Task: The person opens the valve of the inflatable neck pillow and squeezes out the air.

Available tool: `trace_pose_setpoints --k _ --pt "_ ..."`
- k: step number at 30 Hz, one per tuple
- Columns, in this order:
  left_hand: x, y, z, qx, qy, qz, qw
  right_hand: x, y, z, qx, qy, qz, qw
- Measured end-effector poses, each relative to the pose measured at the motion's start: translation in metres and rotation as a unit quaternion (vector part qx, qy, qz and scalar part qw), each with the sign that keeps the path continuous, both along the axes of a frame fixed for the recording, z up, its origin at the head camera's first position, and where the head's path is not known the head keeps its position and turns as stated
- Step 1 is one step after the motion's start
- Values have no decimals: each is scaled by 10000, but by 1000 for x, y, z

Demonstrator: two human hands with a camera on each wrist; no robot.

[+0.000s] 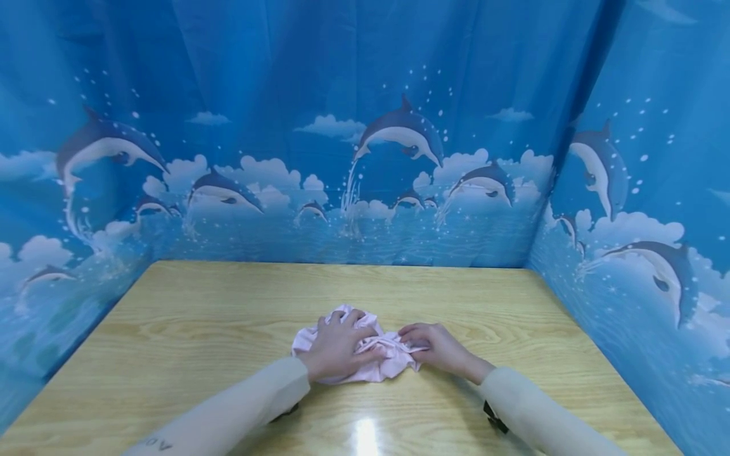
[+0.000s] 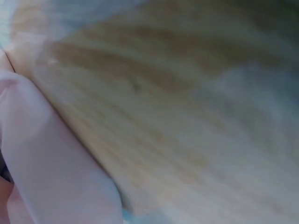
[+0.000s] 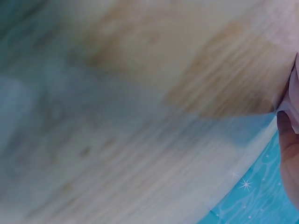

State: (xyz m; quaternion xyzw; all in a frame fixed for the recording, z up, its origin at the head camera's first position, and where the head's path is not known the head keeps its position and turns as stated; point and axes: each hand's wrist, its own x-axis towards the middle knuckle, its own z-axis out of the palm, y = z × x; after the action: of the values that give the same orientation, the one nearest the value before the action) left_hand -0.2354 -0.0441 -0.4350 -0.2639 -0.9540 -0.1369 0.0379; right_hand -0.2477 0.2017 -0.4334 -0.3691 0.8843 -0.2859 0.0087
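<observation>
A crumpled pale pink cloth (image 1: 389, 360) lies on the wooden table (image 1: 228, 316), a little in front of its middle. My left hand (image 1: 338, 345) sits on top of the cloth's left part, fingers curled into the bunched fabric. My right hand (image 1: 435, 346) is at the cloth's right edge and pinches a fold between thumb and fingers. Both arms wear cream sleeves. In the left wrist view the pink cloth (image 2: 46, 163) fills the lower left against blurred wood. The right wrist view shows a sliver of the cloth (image 3: 294, 88) and one finger (image 3: 289, 154) at the right edge.
Blue curtains printed with dolphins (image 1: 399, 133) wall in the table at the back, left and right. Bare wood surrounds the cloth on every side. A light glare (image 1: 365, 437) shows on the near edge between the sleeves.
</observation>
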Motion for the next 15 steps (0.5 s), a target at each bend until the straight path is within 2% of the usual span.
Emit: trace_pose_setpoints --k 6,15 --pt "0 3 -1 113 -87 257 9996 0 0 0 -44 -17 22 10000" --pt "1 5 0 -136 207 298 9993 -2 -1 -1 -27 -71 38 10000"
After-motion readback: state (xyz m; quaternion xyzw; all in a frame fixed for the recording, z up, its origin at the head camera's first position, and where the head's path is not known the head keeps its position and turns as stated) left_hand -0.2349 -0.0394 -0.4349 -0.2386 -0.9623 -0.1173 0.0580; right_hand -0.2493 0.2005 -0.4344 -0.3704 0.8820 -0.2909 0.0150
